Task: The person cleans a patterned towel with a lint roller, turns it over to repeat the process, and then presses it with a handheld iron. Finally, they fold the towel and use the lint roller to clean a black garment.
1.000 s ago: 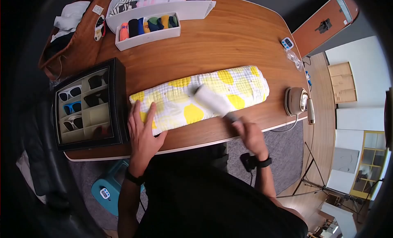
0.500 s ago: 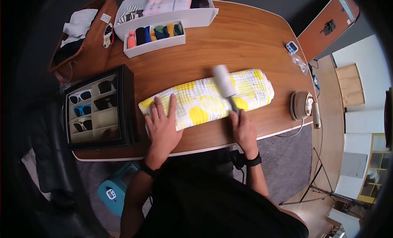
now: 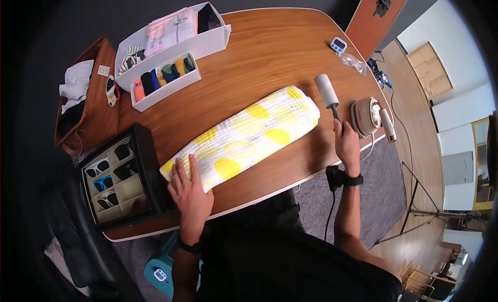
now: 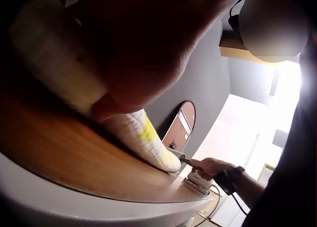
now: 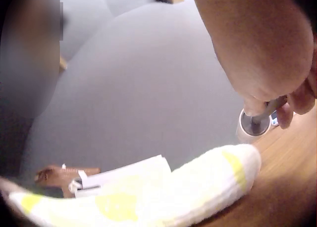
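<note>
A folded white cloth with yellow spots [image 3: 249, 133] lies slantwise across the wooden table. My left hand [image 3: 193, 199] rests on its near left end, fingers spread over the fabric. In the left wrist view that hand hides part of the cloth [image 4: 148, 135]. My right hand [image 3: 346, 145] grips the dark handle of a lint roller [image 3: 327, 91], its white roll pointing away from me. The roller is off the right end of the cloth, beside the garment steamer. From the right wrist view, the roll's round end [image 5: 254, 127] shows beyond the fingers.
On the left stands a black sunglasses case [image 3: 142, 146]. Behind it are a brown basket [image 3: 98, 115], a white box of socks [image 3: 171, 89] and a larger white box [image 3: 213, 41]. A beige handheld steamer [image 3: 367, 117] and a small timer [image 3: 338, 44] sit at right.
The right hand has carried the lint roller from over the cloth to the right, clear of its end. The left hand stays on the cloth's left end. The head view has turned.
</note>
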